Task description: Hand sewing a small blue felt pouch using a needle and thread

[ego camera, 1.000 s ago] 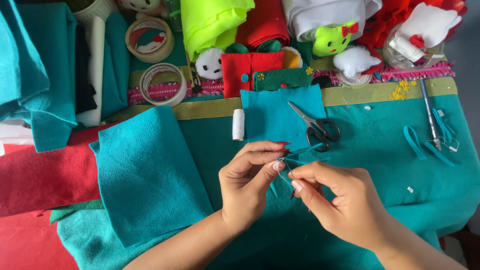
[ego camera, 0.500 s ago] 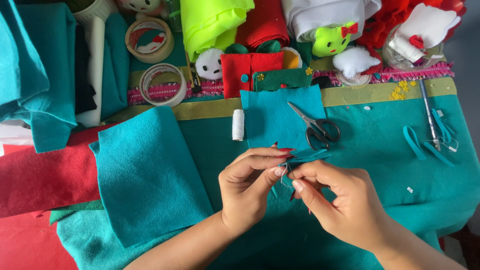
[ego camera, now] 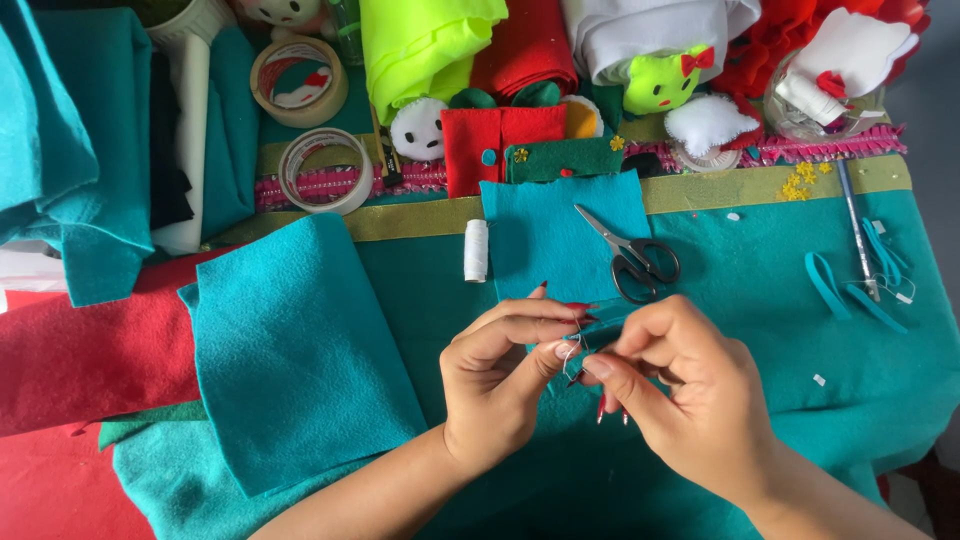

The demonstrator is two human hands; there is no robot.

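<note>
Teal felt-covered worktable [ego camera: 800, 330]: left hand [ego camera: 500, 385] and right hand [ego camera: 690, 400] pinch thin white thread [ego camera: 572, 352]; stitching appears barely begun, black-handled scissors [ego camera: 630, 255] idle.

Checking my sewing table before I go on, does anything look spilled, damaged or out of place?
Nothing looks damaged. Small yellow bits lie scattered on the gold band at upper right, and the scissors rest open on the blue felt square.
</note>
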